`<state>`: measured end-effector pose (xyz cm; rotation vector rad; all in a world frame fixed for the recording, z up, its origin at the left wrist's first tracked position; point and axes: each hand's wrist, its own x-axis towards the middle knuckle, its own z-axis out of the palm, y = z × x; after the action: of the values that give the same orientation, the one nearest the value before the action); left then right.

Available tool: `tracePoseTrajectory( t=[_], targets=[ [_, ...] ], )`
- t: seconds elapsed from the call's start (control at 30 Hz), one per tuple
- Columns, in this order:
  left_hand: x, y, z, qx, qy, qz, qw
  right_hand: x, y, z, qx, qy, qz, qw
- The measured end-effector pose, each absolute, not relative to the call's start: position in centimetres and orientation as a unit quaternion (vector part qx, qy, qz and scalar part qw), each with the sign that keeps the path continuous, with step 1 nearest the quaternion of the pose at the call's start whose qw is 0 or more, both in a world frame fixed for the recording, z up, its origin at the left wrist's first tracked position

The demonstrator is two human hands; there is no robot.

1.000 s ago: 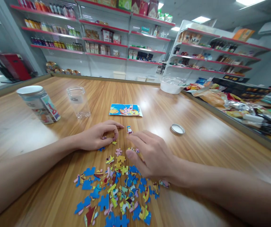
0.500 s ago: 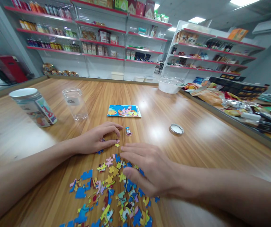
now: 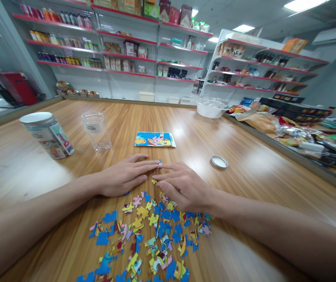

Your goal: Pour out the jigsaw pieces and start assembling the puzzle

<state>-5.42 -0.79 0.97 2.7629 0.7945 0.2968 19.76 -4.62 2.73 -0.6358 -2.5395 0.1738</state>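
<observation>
**Two Hands Met Over a Small Puzzle Piece**

The left hand and the right hand lay flat on the table, fingers spread, each grip holding nothing. Their fingertips met at a small puzzle piece lying on the wood. A heap of loose pieces lay just below both hands. Beyond them sat a picture card, a clear jar, a printed tin and a lid.

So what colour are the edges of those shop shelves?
Red, on the white shop shelves; clearest in the head view.
</observation>
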Motion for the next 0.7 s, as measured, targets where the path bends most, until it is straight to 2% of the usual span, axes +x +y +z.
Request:
tracePoseTrajectory(
  t=[0.13, 0.37, 0.7],
  targets=[
    [-5.4, -0.8, 1.1, 0.951, 0.266, 0.112, 0.115, 19.8, -4.0, 2.3, -0.247, -0.919, 0.058, 0.302],
    [-5.0, -1.1, 1.5, 0.953, 0.261, 0.121, 0.094, 19.7, -4.1, 1.9, -0.281, -0.922, 0.057, 0.260],
    [-5.0, -1.2, 1.6, 0.950, 0.268, 0.130, 0.091, 20.0, -3.7, 1.4, -0.334, -0.899, 0.049, 0.280]
  ],
)
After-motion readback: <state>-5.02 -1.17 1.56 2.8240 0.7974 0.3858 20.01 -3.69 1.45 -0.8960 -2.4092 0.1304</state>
